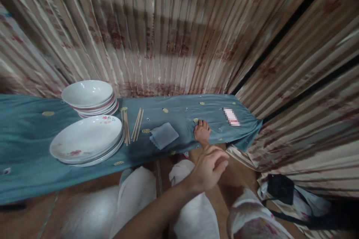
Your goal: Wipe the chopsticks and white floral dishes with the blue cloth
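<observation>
My right hand [202, 130] rests palm down on the teal tablecloth [185, 112], close to the front edge, fingers laid out on the fabric. My left hand [209, 166] reaches across in front of it, in the air near the right wrist, with loosely bent fingers, thumb apart and nothing visible in it. Left of my right hand lies a folded blue-grey cloth [164, 135]. Farther left are wooden chopsticks [137, 124] in two loose groups. Beyond them stand a stack of oval floral plates [86, 138] and, behind it, a stack of white bowls [89, 93].
On the table's right end lies a small white and pink blurred-out item [231, 116]. Pleated floral curtains [157, 33] hang behind and to the right, with a dark frame bar [269, 54]. A dark bag-like object [280, 188] lies at lower right. My legs [140, 194] are below the table's edge.
</observation>
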`<state>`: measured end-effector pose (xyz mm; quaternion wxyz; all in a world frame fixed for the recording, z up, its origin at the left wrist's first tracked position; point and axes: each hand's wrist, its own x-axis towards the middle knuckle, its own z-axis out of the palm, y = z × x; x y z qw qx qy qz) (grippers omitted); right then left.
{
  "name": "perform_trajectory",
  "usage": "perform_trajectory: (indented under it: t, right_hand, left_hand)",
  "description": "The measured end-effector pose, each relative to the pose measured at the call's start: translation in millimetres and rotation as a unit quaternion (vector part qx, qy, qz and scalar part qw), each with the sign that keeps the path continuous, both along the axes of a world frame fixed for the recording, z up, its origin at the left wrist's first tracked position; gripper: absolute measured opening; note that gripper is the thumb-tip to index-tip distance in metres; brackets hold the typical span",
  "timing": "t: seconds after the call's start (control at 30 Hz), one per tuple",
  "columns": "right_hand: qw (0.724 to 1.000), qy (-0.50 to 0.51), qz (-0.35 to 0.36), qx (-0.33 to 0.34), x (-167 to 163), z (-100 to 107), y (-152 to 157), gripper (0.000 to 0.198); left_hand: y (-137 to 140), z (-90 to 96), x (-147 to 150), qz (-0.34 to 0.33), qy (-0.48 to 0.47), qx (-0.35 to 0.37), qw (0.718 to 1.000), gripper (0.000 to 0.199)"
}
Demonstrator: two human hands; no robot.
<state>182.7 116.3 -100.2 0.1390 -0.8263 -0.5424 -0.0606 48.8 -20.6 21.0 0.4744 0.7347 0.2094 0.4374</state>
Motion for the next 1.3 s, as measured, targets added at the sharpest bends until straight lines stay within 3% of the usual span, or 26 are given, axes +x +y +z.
perform_trajectory:
  t: [0.2,0.33,0.6,0.73,0.9,0.97,1.07,1.3]
  right_hand:
    - [1.000,0.001,-0.011,0.009,1,-4,-1,0.045]
    - [1.000,0.000,-0.010,0.019,1,-9,-1,0.045]
    - [0.996,0.086,-0.022,0.021,-1,-4,4,0.043]
    - [0.984,0.131,0.103,0.058,-33,11,16,0.042]
    - [0.928,0.163,0.327,0.078,-102,31,35,0.036]
    - [0.905,0.178,0.379,0.075,-123,37,40,0.032]
    - [0.892,0.195,0.400,0.076,-139,38,43,0.030]
    - [0.903,0.203,0.376,0.044,-130,17,31,0.030]
  left_hand:
    - [34,-33.5,-21,0.088,0.061,-0.110,0.988,0.009]
    - [48,-54.3,-55,0.104,0.088,-0.128,0.982,0.013]
    - [68,-69.1,-107,0.171,0.071,-0.197,0.963,0.028]
    - [71,-73.5,-118,0.197,0.076,-0.180,0.961,0.023]
    - [83,-80.0,-137,0.265,0.058,-0.126,0.954,0.018]
    - [91,-81.4,-147,0.293,0.050,-0.116,0.948,0.021]
    - [98,-82.2,-161,0.320,0.060,-0.117,0.938,0.024]
    - [103,-86.9,-180,0.342,0.122,-0.072,0.929,0.025]
